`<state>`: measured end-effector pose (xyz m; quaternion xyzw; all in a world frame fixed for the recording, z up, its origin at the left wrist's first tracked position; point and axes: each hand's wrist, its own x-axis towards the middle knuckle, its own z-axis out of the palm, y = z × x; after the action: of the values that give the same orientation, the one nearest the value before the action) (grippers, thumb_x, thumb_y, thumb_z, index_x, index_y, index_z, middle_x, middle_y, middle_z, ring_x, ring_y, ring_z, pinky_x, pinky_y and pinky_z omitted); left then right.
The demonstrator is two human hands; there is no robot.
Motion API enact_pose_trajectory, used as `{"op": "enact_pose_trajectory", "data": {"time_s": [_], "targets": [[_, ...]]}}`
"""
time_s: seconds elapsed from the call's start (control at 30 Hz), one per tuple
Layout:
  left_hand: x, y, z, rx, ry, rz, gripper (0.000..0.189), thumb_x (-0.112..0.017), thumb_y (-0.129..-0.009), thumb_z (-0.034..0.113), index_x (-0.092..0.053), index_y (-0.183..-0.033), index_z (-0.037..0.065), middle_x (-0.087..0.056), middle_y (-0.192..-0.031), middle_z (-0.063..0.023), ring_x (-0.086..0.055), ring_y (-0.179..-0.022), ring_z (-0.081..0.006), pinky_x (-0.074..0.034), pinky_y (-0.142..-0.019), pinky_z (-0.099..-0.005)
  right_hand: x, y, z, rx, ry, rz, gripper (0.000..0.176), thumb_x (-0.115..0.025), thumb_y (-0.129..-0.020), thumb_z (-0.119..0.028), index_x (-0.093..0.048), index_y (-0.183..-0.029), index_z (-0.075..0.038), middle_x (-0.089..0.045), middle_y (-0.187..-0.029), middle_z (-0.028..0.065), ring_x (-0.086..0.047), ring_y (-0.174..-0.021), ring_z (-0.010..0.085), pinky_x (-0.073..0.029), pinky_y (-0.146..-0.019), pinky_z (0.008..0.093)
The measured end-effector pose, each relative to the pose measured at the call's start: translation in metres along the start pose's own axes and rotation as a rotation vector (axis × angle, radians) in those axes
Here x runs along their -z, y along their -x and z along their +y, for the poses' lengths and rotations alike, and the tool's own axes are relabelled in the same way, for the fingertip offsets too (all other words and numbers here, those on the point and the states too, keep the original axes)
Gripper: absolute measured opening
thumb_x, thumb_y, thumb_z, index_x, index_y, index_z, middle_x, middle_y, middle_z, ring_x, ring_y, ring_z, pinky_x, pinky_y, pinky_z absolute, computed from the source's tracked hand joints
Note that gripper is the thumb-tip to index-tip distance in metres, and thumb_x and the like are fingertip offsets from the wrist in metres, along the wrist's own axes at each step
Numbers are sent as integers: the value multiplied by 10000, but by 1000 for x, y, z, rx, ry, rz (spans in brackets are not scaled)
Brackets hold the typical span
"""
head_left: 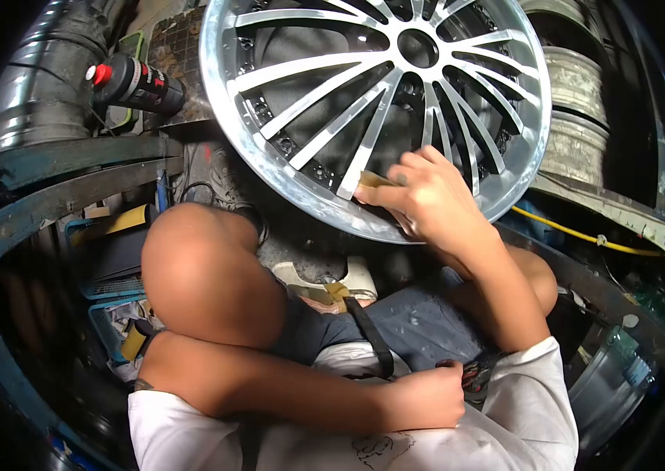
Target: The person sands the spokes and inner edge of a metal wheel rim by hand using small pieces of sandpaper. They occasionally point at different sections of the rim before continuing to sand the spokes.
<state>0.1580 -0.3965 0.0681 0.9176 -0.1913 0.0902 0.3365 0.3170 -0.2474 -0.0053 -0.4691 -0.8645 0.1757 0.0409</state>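
A multi-spoke alloy wheel rim [226,82] with a bright metal lip and dark gaps between its spokes fills the upper middle. My right hand [426,192] is at the lower part of the rim, fingers pinched around a small folded piece of tan sandpaper [378,180]. The sandpaper touches the outer end of one lower spoke, near the lip. My left hand [429,395] is closed in a fist at my waist, apart from the wheel. Whatever it may hold is hidden by its curled fingers.
A black bottle with a red cap [140,84] lies on a stained surface at upper left. Blue baskets [116,289] holding sandpaper stand left of my knee. Stacked rims [576,86] are at right, above a yellow hose [564,228]. A metal frame [65,165] runs along the left.
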Motion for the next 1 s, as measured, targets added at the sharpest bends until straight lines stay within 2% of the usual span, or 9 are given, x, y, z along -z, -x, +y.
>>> {"op": "enact_pose_trajectory", "data": {"time_s": [0.3, 0.33, 0.47, 0.57, 0.67, 0.7, 0.77, 0.93, 1.0], "targets": [[7, 1, 1, 36, -43, 22, 152, -683, -916, 238, -805, -844, 184, -762, -803, 18, -719, -799, -216, -498, -833, -424, 10, 1, -13, -1, 13, 35, 373, -734, -777, -135, -832, -1125, -224, -655, -808, -15, -592, -815, 204, -432, -785, 366], [3, 3, 0, 48, -95, 137, 148, -690, -869, 223, -780, -792, 134, -737, -778, 12, -681, -730, -190, -467, -779, -387, 13, -4, -18, 27, 0, 88, 365, -728, -783, -139, -831, -1122, -228, -657, -808, -8, -595, -815, 206, -430, -781, 370], [5, 0, -4, -43, 15, -39, 162, -676, -883, 234, -779, -793, 145, -739, -782, 2, -692, -750, -198, -474, -793, -388, 9, -6, -11, -22, 55, -4, 358, -724, -787, -131, -832, -1119, -210, -646, -801, -1, -595, -838, 199, -424, -791, 376], [3, 0, 0, 47, -116, 137, 151, -682, -876, 228, -781, -794, 149, -739, -783, 4, -691, -753, -194, -473, -791, -386, 23, -3, -24, -11, 56, 26, 326, -692, -820, -147, -832, -1110, -199, -658, -800, 8, -609, -858, 209, -432, -815, 384], [1, -2, -1, -29, -18, 31, 168, -670, -886, 226, -779, -804, 129, -743, -791, -3, -692, -754, -202, -475, -784, -392, -4, -11, -9, -11, 123, 136, 326, -687, -829, -151, -833, -1116, -198, -646, -778, 3, -607, -854, 202, -438, -837, 377], [0, -1, -3, -65, 14, -10, 176, -666, -891, 229, -779, -807, 124, -744, -794, -6, -692, -754, -206, -475, -782, -394, -10, -5, 0, -52, -35, 159, 375, -738, -750, -80, -837, -1098, -177, -592, -725, 17, -571, -772, 236, -437, -799, 391], [-2, 0, -5, -29, -35, 61, 175, -675, -884, 235, -772, -796, 119, -745, -797, -3, -692, -750, -205, -474, -774, -396, 18, -5, -18, -59, 153, 71, 358, -741, -771, -78, -827, -1103, -181, -599, -732, 24, -567, -769, 244, -435, -782, 392], [-5, -1, 5, -35, -7, 69, 167, -681, -874, 231, -764, -783, 119, -741, -791, -2, -694, -750, -195, -458, -758, -377, 1, -9, 1, -152, -13, 116, 317, -735, -801, -132, -839, -1090, -211, -662, -752, -5, -604, -819, 205, -445, -849, 388], [-2, 1, -5, -36, -38, 79, 167, -678, -873, 228, -761, -781, 116, -738, -788, -2, -695, -754, -194, -455, -760, -371, 15, -8, -7, -123, 83, 92, 308, -749, -805, -120, -833, -1086, -213, -658, -746, -3, -606, -806, 217, -447, -841, 393]]}}
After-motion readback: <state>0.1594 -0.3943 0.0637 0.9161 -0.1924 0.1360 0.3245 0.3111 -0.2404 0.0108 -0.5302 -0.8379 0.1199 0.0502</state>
